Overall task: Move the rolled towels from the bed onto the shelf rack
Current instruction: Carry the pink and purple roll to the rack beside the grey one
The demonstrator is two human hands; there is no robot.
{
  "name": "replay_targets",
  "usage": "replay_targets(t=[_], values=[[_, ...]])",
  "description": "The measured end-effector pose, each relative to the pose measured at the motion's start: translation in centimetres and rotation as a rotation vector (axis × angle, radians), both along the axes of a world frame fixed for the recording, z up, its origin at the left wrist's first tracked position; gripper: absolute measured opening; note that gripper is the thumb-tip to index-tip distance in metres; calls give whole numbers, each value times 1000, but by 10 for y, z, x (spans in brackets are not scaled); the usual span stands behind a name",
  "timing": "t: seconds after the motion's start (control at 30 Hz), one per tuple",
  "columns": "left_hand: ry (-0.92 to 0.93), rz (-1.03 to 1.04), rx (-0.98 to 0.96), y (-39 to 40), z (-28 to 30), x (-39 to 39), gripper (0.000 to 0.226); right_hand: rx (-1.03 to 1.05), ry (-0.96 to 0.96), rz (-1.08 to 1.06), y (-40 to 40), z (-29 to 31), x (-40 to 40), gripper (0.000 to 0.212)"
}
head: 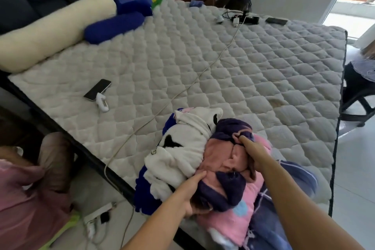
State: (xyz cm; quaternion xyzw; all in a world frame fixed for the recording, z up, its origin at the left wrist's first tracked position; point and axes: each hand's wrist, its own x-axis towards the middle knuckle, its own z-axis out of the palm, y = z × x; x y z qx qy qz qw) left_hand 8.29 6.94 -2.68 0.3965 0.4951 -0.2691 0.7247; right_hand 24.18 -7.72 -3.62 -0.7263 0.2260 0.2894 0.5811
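A rolled pink-and-dark-purple towel (225,160) lies at the near corner of the bed (203,63). My left hand (192,193) grips its near end from the left side. At its far end my right hand (253,154) pinches the fabric from the top. A white, black and blue rolled towel (182,144) lies against its left side. Underneath are a light pink towel (241,209) and a blue-grey one (298,180), partly hidden by my arms. No shelf rack is in view.
On the mattress lie a phone (97,89), a white gadget (102,104), a long charging cable (182,91), chargers and another phone (276,20) at the far edge. Cream and blue bolsters (50,32) sit at the headboard. A seated person (30,189) is left; a power strip (97,215) lies on the floor.
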Motion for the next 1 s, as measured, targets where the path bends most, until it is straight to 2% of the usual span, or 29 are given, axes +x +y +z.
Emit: replay_targets(t=[0.1,0.2,0.3,0.33,0.43,0.5,0.57,0.67,0.8,0.87,1.0], values=[[-25,16,22,-4,2,-5,34,27,-33,-21,-9,-2,-10,39],[-53,-8,73,-11,10,-13,24,146,-38,-93,-17,1,-26,27],[-87,1,142,-16,20,-25,22,205,-45,-175,-23,5,-42,19],[-95,8,151,-17,25,-31,24,202,-59,-206,-25,5,-48,21],[-115,16,154,-17,32,-48,26,196,-109,-285,-28,8,-65,46],[-144,41,143,-14,38,-59,20,233,-178,-289,-23,19,-77,45],[-154,80,140,-9,44,-74,18,248,-255,-274,-15,31,-90,32],[-210,133,101,2,46,-107,35,267,-370,-215,3,55,-117,21],[-310,219,80,30,56,-173,59,294,-519,-84,53,86,-165,32],[-343,271,108,47,65,-218,69,300,-560,21,84,97,-200,29],[-379,449,222,82,74,-325,57,381,-573,260,150,119,-294,26]])
